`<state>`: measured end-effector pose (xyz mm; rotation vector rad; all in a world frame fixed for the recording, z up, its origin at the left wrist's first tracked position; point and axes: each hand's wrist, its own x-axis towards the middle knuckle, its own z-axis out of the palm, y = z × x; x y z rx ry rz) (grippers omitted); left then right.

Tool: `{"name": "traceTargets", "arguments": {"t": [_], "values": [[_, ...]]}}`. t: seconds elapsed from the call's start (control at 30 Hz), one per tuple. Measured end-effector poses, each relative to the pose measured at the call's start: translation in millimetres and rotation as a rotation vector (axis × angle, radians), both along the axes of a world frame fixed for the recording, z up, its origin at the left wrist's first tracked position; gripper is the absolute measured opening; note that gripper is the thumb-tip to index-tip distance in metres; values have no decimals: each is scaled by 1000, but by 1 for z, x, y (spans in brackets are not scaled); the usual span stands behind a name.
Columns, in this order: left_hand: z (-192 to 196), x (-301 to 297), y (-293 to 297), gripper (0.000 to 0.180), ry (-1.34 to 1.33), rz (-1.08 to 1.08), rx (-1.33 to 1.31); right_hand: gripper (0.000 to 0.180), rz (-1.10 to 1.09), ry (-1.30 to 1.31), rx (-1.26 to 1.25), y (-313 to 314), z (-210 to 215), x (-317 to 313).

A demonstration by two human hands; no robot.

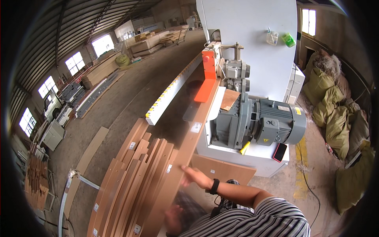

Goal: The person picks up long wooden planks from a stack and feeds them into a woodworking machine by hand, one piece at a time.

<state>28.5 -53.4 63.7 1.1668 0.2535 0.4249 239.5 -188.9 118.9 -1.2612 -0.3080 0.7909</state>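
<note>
A long brown wood-look board [190,143] runs from beside me up into the machine, under its orange guard [205,91]. My right hand [196,177], with a black band at the wrist, is at the board's right edge. Its thumb lies against the edge and its fingers, partly blurred, curl in below. Lower down, my left hand [173,218] is close to the near end of the same board. Motion smears it, so its fingers do not show clearly. Left of the board lies a stack of similar brown boards [132,182], several with small white labels.
A grey motor [276,121] sits on the machine base, with a phone [280,152] and a yellow tool [245,147] nearby. A roller rail [169,96] extends on the left. Another brown panel [233,170] stands below. Stuffed sacks [335,112] line the right.
</note>
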Motion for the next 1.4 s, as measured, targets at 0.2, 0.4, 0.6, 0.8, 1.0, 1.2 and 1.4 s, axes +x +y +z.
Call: {"name": "traceTargets", "arguments": {"t": [0.2, 0.4, 0.6, 0.8, 1.0, 1.2, 1.4], "values": [[-12, -2, 5, 63, -16, 25, -21, 69, -57, 6, 20, 2, 2, -1], [-22, -26, 26, 53, -174, -49, -275, 68, -67, -9, -12, -6, 8, 5], [-17, -106, 45, 40, 2, 141, -509, 61, -112, 22, 47, -2, 14, 13], [29, -109, 22, 40, -115, 264, -533, 57, -196, 66, 85, -10, 3, 35], [9, -115, 37, 45, -105, 459, -394, 57, -108, 64, 20, 13, 16, 4], [8, -117, 85, 36, -306, 479, -441, 51, 340, 236, 99, 57, -3, -46], [18, -203, 170, 32, -276, 979, -307, 44, 26, 262, 476, 73, -13, -15]]}}
